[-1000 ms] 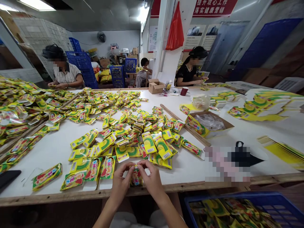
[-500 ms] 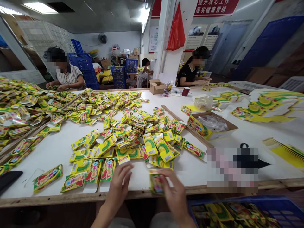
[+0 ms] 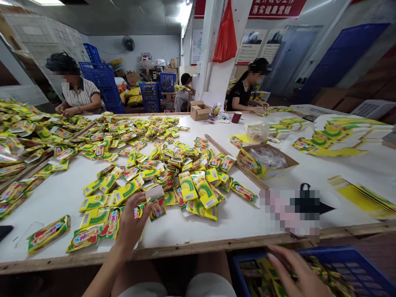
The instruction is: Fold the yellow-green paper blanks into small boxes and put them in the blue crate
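My left hand (image 3: pixel 131 220) is at the near edge of a pile of small yellow-and-green printed boxes (image 3: pixel 188 187). Its thumb and fingertips close on one small box (image 3: pixel 157 207), whose white end flap stands open. Several boxes lie flat beside that wrist, and one lies apart, a loose box (image 3: pixel 49 234) to the left. Over a blue crate (image 3: pixel 352 258) below the table edge, my right hand (image 3: pixel 297 270) has its fingers stretched out, with nothing seen in them. More boxes fill the crate, partly hidden by that hand.
A wooden strip (image 3: pixel 238 163) divides the white table (image 3: pixel 198 231). Right of it stand an open carton (image 3: pixel 278 163) holding clear plastic and a stack of flat yellow cartons (image 3: pixel 365 198). A large heap of boxes (image 3: pixel 27 136) covers the left. Other people sit across the table.
My right hand has moved from the table edge to the crate, and the box it held is gone from its fingers. My left hand has reached forward and left to another box.
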A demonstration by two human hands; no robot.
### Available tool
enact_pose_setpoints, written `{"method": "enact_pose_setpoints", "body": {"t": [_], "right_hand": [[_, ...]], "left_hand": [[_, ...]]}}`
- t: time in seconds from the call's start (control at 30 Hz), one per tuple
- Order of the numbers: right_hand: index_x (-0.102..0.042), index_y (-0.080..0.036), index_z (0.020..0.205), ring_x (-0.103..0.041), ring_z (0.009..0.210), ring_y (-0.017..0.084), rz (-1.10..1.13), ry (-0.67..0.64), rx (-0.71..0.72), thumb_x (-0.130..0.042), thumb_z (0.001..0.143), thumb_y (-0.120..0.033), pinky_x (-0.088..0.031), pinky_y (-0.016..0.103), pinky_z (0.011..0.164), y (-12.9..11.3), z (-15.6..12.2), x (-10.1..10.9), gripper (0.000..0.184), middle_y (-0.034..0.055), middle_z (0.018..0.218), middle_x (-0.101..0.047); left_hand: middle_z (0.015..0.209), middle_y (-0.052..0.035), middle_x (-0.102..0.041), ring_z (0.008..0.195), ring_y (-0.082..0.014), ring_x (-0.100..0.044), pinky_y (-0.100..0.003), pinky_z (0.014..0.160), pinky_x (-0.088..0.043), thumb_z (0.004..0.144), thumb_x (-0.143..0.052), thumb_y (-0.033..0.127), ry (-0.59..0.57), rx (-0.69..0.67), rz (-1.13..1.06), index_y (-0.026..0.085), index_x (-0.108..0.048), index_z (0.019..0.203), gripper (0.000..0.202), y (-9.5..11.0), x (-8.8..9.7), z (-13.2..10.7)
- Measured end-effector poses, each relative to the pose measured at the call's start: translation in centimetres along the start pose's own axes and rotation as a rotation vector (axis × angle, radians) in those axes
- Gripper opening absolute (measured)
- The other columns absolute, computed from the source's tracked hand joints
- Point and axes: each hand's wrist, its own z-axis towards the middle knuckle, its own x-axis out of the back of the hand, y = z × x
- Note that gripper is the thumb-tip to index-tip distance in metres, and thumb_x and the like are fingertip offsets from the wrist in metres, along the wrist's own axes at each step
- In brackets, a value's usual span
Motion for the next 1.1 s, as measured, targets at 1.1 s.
{"method": "enact_pose_setpoints", "body": {"t": [1.1], "right_hand": [[-0.067,-0.02,0.087,-0.065,0.09,0.019,0.839,-0.344,0.196,-0.06,0.087,-0.022,-0.051,0.029,0.079,-17.7,3.3,-16.3,0.008,0.0052,0.092,-0.069]], "left_hand": [[0.1,-0.0074,-0.069,0.1,-0.0225,-0.064,-0.033,0.087,-0.051,0.087,-0.061,0.03,-0.315,0.369,-0.596,0.02,-0.069,0.092,0.014,1.9,-3.5,-4.2]]}}
